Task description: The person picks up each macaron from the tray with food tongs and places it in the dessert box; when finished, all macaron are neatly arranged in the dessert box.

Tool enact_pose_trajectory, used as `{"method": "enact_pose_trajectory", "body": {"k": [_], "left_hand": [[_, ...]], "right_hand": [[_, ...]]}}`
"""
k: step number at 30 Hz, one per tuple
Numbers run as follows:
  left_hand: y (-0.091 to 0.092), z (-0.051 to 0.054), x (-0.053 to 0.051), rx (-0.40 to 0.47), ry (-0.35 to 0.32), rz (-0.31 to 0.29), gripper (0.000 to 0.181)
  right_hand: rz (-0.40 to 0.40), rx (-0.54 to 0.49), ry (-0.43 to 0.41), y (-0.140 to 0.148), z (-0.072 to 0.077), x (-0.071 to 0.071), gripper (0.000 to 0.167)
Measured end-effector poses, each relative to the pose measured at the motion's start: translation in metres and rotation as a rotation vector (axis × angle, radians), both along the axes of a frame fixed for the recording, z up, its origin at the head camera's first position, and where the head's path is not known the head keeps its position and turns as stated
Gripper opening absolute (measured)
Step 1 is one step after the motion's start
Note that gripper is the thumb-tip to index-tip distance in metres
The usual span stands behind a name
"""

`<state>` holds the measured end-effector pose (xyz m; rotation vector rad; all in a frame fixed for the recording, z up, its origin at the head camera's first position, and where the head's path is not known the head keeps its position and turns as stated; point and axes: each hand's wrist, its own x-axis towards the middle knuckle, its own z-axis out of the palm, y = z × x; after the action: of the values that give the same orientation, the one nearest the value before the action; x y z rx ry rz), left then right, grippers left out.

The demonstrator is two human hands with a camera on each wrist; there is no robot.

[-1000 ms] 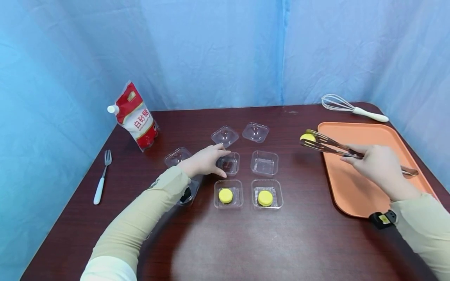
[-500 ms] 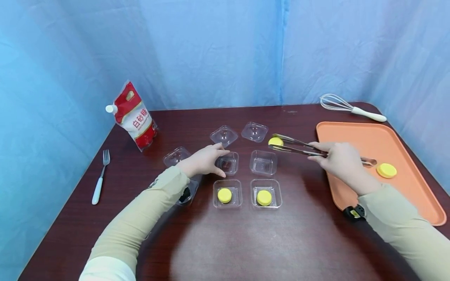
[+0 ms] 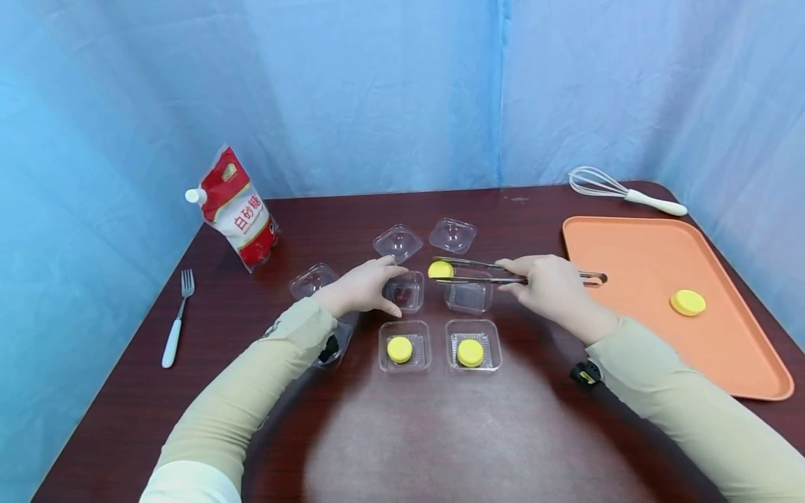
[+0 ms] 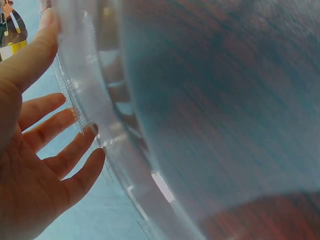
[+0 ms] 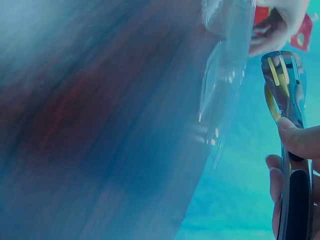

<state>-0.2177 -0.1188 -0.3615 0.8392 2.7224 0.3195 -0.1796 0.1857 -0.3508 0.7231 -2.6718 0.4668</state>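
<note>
My right hand [image 3: 546,288] grips metal tongs [image 3: 481,279] with dark grips. A round yellow macaron [image 3: 440,270] sits between the tong tips, above the gap between the two back clear plastic boxes. In the right wrist view, the thumb presses the tongs [image 5: 285,95] from one side and curled fingers hold the other. My left hand [image 3: 367,286] spans the back left box [image 3: 409,292], thumb at its front wall and fingers at its back. The back right box [image 3: 468,297] lies under the tongs. One macaron each lies in the front left box [image 3: 405,367] and front right box [image 3: 493,365].
An orange tray [image 3: 629,251] with one macaron [image 3: 688,302] lies at the right, a whisk [image 3: 622,192] behind it. Clear lids [image 3: 397,243] lie behind and left of the boxes. A sugar bag [image 3: 242,213] and a fork [image 3: 178,318] are at the left.
My right hand has carried the macaron in the tongs leftward from the tray's left edge to above the back boxes. The left hand has stayed at its box.
</note>
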Motion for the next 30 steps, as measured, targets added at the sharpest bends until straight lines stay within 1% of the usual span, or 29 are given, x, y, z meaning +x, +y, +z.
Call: {"method": "enact_pose_trajectory", "body": {"k": [5,9,12,16,20,26,30], "left_hand": [[0.0,-0.001,-0.001,0.004,0.002,0.004,0.079],[0.0,-0.002,-0.002,0.005,0.001,0.006,0.08],[0.0,-0.002,-0.003,0.011,-0.007,0.008,0.08],[-0.002,-0.001,-0.004,0.041,-0.023,0.011,0.08],[-0.003,0.0,-0.005,0.064,-0.03,0.01,0.081],[-0.002,-0.003,-0.006,0.072,-0.036,0.017,0.081],[-0.002,-0.004,-0.006,0.083,-0.028,0.016,0.081]], "right_hand": [[0.036,0.054,0.026,-0.014,0.0,-0.003,0.038],[0.067,0.073,0.036,-0.023,-0.002,-0.005,0.037],[0.089,0.085,0.033,-0.029,-0.003,-0.005,0.038],[0.109,0.102,0.024,-0.036,-0.004,-0.006,0.038],[0.123,0.108,0.021,-0.041,-0.005,-0.008,0.038],[0.13,0.111,0.02,-0.046,-0.006,-0.01,0.039],[0.128,0.117,0.008,-0.049,-0.006,-0.011,0.038]]}}
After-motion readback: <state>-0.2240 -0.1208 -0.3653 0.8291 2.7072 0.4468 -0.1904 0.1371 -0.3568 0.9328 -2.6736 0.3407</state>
